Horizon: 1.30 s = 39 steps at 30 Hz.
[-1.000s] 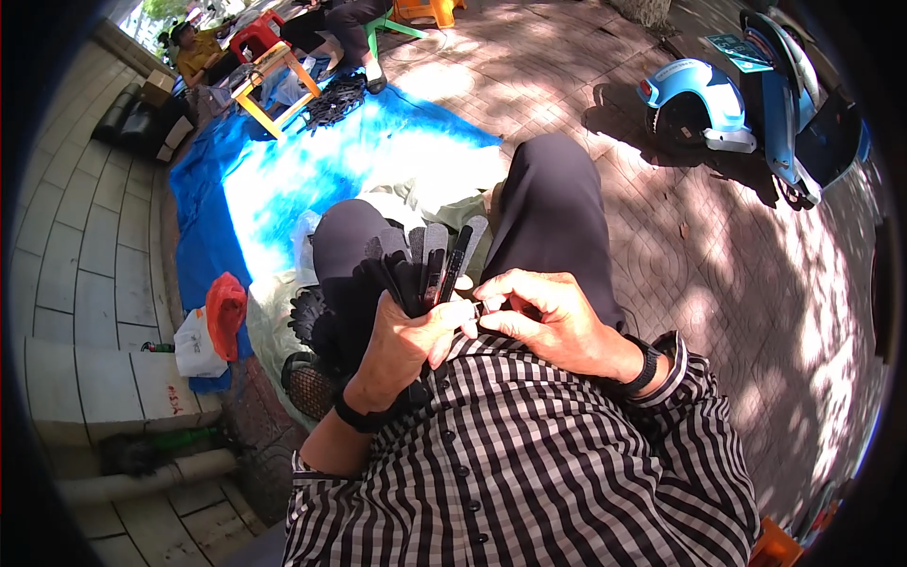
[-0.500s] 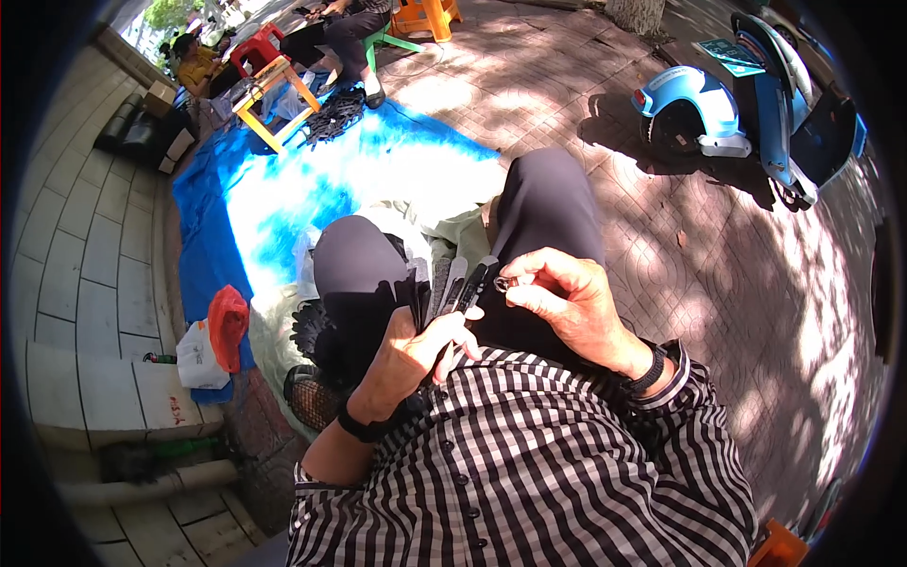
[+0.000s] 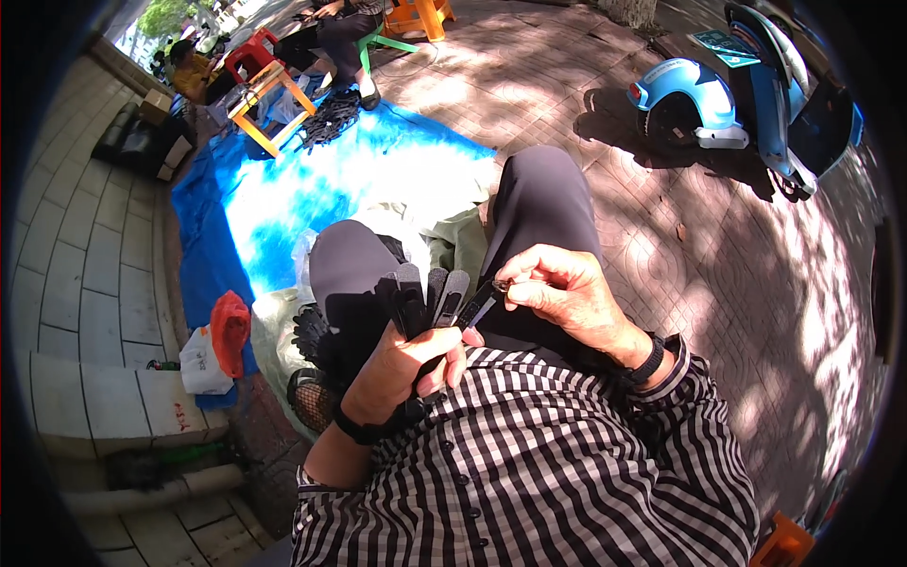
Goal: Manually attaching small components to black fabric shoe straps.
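Note:
Above my lap, my left hand (image 3: 402, 369) is closed around a fanned bunch of black and grey straps (image 3: 409, 295) with rounded ends. One black strap (image 3: 480, 307) points out of that grip toward the right. At its far end, my right hand (image 3: 570, 295) pinches a small dark, shiny piece (image 3: 501, 284) between thumb and fingertips. The piece looks like a buckle, though it is too small to be sure. It appears to touch the strap's end. A heap of black strips (image 3: 310, 333) lies beside my left knee.
Ahead lies a blue sheet (image 3: 203, 217) with a wooden stool (image 3: 274, 109) and a black pile (image 3: 331, 118). Two people sit beyond it. White and red bags (image 3: 227, 335) rest by the tiled ledge at left. A blue scooter (image 3: 694, 99) stands at right.
The straps in my left hand have fanned wider, and that hand has shifted slightly down. The small piece in my right hand has come up against the end of one strap.

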Motion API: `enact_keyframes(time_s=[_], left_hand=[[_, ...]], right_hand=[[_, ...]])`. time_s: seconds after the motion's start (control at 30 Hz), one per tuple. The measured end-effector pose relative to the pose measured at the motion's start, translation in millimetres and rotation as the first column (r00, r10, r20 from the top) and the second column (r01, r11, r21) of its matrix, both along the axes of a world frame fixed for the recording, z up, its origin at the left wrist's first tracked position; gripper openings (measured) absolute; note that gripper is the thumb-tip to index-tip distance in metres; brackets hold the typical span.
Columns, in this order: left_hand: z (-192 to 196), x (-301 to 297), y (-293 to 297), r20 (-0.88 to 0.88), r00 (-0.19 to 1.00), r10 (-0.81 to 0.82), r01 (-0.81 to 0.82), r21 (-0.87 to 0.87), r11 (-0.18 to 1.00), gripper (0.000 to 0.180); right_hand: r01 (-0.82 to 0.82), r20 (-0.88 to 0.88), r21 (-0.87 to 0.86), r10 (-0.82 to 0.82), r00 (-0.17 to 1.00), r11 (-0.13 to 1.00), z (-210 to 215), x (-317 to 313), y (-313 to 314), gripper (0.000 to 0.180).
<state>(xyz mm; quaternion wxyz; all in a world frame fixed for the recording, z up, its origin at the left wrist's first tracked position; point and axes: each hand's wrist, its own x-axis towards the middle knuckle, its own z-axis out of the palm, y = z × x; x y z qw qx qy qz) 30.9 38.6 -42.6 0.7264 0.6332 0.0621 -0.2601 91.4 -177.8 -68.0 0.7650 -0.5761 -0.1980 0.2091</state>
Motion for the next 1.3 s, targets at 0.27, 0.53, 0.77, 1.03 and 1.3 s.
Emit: enact_keyframes(time_s=[0.27,0.53,0.77,1.03,1.3], left_hand=[[-4.9,0.1,4.7,0.016,0.997,-0.08,0.081,-0.07,0.994,0.022],[0.6,4.0,5.5,-0.058,0.988,-0.146,0.139,-0.111,0.984,0.022],[3.1,4.5,2.3,-0.057,0.982,-0.18,0.172,-0.129,0.977,0.022],[6.3,11.9,-3.5,-0.097,0.975,-0.198,0.178,-0.188,0.966,0.024],[3.5,11.9,-9.3,-0.144,0.963,-0.228,0.184,-0.267,0.946,0.027]], right_hand=[[0.042,0.131,0.013,-0.043,0.99,0.999,1.5,-6.6,2.7,0.018],[0.088,0.359,-0.05,-0.064,0.931,0.995,8.0,-9.9,-2.1,0.019],[-0.065,0.037,0.063,0.062,0.997,0.996,15.5,-10.5,-6.0,0.022],[-0.103,-0.133,0.02,0.105,0.986,0.994,22.5,-7.9,-10.1,0.019],[-0.045,0.03,0.015,0.045,0.999,0.999,18.7,-10.2,-7.6,0.021]])
